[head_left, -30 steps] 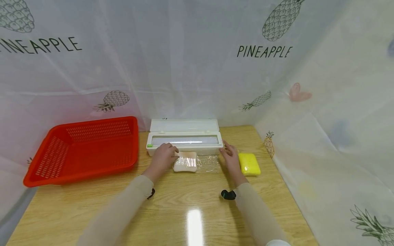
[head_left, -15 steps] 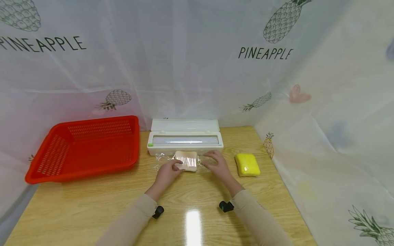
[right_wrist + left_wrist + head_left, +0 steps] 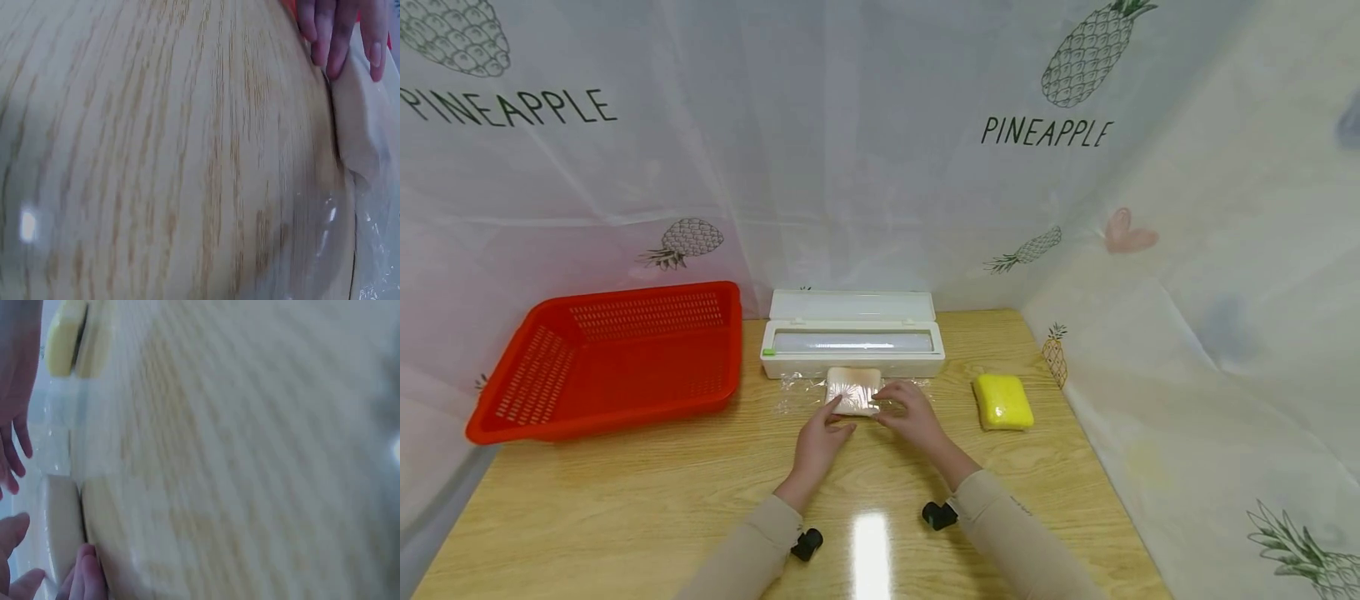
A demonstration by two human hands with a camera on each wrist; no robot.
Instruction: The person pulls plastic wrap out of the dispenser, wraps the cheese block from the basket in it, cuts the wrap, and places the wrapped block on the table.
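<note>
A pale rounded rectangular block lies on a strip of clear plastic film, with shiny creased film over its top. My left hand touches the block's near left corner with fairly straight fingers; in the right wrist view its fingers lie at the block's end. My right hand is at the block's right side, fingers bent toward it; the left wrist view shows its fingertips loose above the film. Directly behind stands a white cling film dispenser with its lid up and a film roll inside.
A film-covered yellow block sits to the right on the wooden table. To the left stands a red perforated basket. A pineapple-print curtain closes off the back and right side.
Both hands have come away from the dispenser's front toward me, then in to the block's near edge. The left hand has uncovered the film on the left. The right hand has moved left.
</note>
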